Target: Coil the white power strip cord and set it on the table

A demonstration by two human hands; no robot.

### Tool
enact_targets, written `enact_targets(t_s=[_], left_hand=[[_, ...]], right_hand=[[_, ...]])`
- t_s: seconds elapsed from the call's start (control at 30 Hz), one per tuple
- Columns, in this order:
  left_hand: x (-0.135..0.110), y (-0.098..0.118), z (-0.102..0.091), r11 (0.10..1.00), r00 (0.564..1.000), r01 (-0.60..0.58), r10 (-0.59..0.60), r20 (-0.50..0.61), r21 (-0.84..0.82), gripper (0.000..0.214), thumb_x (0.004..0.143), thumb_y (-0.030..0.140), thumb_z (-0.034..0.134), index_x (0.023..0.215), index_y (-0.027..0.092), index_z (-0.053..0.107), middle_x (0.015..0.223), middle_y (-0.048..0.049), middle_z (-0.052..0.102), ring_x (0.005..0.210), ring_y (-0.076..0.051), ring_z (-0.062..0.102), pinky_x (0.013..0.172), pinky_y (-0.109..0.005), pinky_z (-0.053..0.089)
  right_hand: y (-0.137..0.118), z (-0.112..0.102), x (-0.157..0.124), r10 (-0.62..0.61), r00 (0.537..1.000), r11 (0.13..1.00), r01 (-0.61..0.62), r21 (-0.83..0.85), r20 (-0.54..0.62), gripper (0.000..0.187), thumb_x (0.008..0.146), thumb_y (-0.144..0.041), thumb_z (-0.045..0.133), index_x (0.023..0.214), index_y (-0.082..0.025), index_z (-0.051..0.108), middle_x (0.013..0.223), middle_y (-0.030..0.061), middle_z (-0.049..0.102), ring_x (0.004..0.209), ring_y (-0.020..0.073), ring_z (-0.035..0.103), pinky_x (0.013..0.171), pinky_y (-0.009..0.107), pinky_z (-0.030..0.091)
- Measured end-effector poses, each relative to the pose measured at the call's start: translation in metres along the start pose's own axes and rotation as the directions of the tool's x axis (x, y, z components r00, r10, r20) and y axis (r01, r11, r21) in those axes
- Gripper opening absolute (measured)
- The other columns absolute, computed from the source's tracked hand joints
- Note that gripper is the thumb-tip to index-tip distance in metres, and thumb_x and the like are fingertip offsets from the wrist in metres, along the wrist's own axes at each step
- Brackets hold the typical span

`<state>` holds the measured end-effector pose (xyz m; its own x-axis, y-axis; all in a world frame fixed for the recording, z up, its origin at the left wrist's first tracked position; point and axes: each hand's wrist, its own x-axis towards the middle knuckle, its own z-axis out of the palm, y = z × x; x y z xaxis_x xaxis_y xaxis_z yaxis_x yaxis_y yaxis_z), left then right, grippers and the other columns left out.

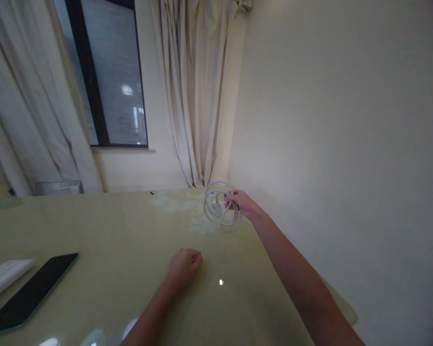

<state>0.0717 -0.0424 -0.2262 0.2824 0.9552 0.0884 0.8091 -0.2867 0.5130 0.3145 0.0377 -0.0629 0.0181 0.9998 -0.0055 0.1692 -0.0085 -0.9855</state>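
Observation:
My right hand (240, 203) reaches to the far right part of the glossy table (104, 230) and is closed around a coiled white cable (221, 207) with a small plug in the coil. The coil hangs just above the tabletop, near the wall corner. My left hand (184, 265) rests on the table nearer to me, curled into a loose fist with nothing visible in it.
A dark tablet or phone (31, 290) lies face up at the left front, beside a white folded object (5, 276). Cream curtains (195, 91) and a dark window (110, 72) stand behind the table. A plain wall (346, 144) bounds the right side.

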Motion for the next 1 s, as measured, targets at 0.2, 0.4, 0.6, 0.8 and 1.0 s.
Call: enact_targets(t_s=[0.2, 0.4, 0.6, 0.8, 1.0], left_hand=[[-0.002, -0.008, 0.004, 0.985, 0.994, 0.017, -0.035, -0.101, -0.174, 0.038, 0.091, 0.038, 0.048, 0.058, 0.021, 0.036, 0.057, 0.0023, 0.036, 0.059, -0.014, 0.037, 0.061, -0.031, 0.022], [0.013, -0.035, -0.003, 0.865, 0.959, 0.061, -0.190, -0.213, -0.497, 0.043, 0.092, 0.059, 0.044, 0.074, 0.021, 0.053, 0.071, -0.0027, 0.055, 0.072, -0.019, 0.054, 0.067, -0.031, 0.043], [0.019, -0.053, -0.031, 0.603, 0.977, 0.049, -0.195, -0.088, -0.796, 0.068, 0.097, 0.068, 0.031, 0.128, 0.018, 0.065, 0.114, -0.0177, 0.076, 0.094, -0.028, 0.071, 0.082, -0.043, 0.058], [0.005, -0.033, -0.092, 0.173, 0.999, 0.035, 0.022, 0.040, -0.984, 0.075, 0.097, 0.071, 0.038, 0.134, 0.015, 0.071, 0.132, -0.0190, 0.072, 0.125, -0.035, 0.065, 0.102, -0.046, 0.054], [0.006, -0.005, -0.147, 0.412, 0.971, -0.088, 0.240, 0.014, -0.907, 0.055, 0.077, 0.060, 0.081, 0.111, 0.016, 0.082, 0.111, -0.0170, 0.078, 0.093, -0.029, 0.071, 0.076, -0.034, 0.057]], right_hand=[[-0.041, 0.046, -0.042, -0.237, 0.968, 0.938, 0.207, 0.278, 0.079, 0.035, 0.073, -0.042, 0.087, 0.074, -0.018, 0.062, 0.059, -0.0055, 0.059, 0.049, 0.0079, 0.057, 0.052, 0.020, 0.052], [-0.052, 0.076, -0.076, -0.442, 0.882, 0.871, 0.379, 0.312, 0.164, 0.044, 0.076, -0.059, 0.086, 0.082, -0.019, 0.069, 0.058, -0.0073, 0.053, 0.045, 0.0068, 0.048, 0.045, 0.020, 0.040], [-0.055, 0.073, -0.092, -0.416, 0.860, 0.895, 0.328, 0.303, 0.297, 0.043, 0.078, -0.060, 0.083, 0.077, -0.021, 0.067, 0.055, -0.0067, 0.049, 0.046, 0.0083, 0.045, 0.044, 0.022, 0.035], [-0.054, 0.054, -0.097, -0.399, 0.860, 0.897, 0.294, 0.329, 0.317, 0.040, 0.077, -0.055, 0.086, 0.082, -0.019, 0.068, 0.058, -0.0073, 0.051, 0.046, 0.0072, 0.046, 0.045, 0.021, 0.035], [-0.049, 0.042, -0.095, -0.410, 0.855, 0.899, 0.320, 0.299, 0.319, 0.038, 0.082, -0.053, 0.084, 0.086, -0.018, 0.069, 0.060, -0.0074, 0.051, 0.049, 0.0066, 0.047, 0.047, 0.020, 0.036]])
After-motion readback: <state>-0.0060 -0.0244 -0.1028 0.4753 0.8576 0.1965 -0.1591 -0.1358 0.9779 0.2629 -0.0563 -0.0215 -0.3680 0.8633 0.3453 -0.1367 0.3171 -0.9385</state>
